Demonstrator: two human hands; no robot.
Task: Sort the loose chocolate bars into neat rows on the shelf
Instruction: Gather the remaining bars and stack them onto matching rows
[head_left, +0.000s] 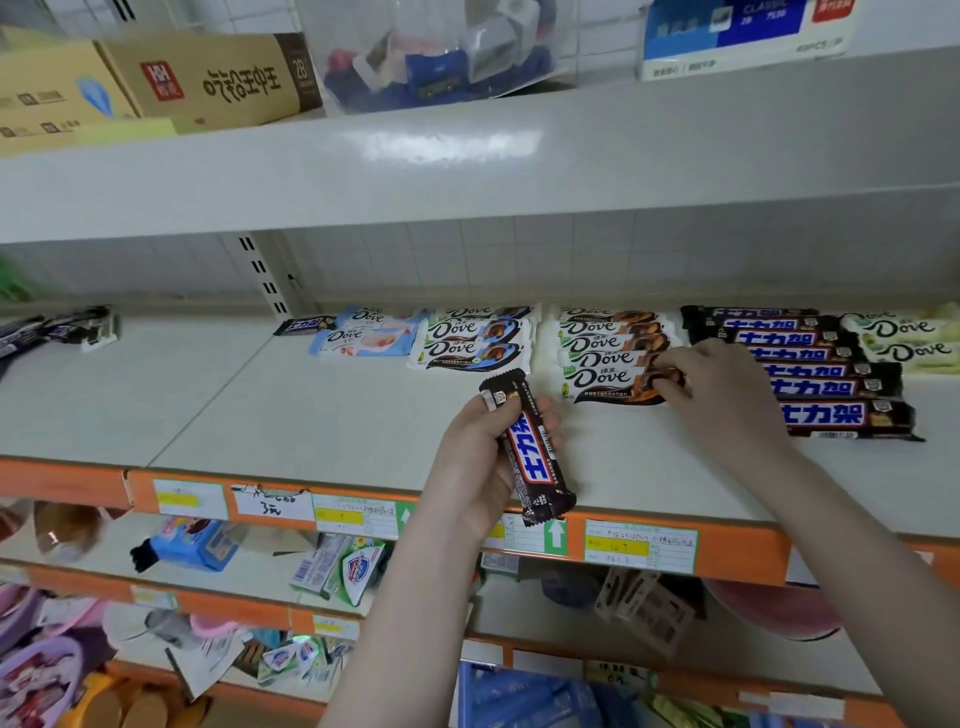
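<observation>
Left hand (480, 457) gripping dark bar (527, 449) frame centre; right hand (722, 387) pinching front Dove bar (615, 384), squaring row; next, probably placing dark bar in right-hand row

A pale grey metal shelving unit (311, 405) filled the view, its boards edged with an orange price strip (727, 551) carrying paper labels (641, 545). Behind the boards ran a wall of white tiles (467, 260) and a slotted upright (265, 275). The shelf above (467, 171) caught a soft glare from overhead light and bore cardboard boxes (208, 78) — beside them a clear plastic bin (431, 52). Lower tiers held soap packets (358, 566) and pink plastic basins (769, 608), cluttered.
</observation>
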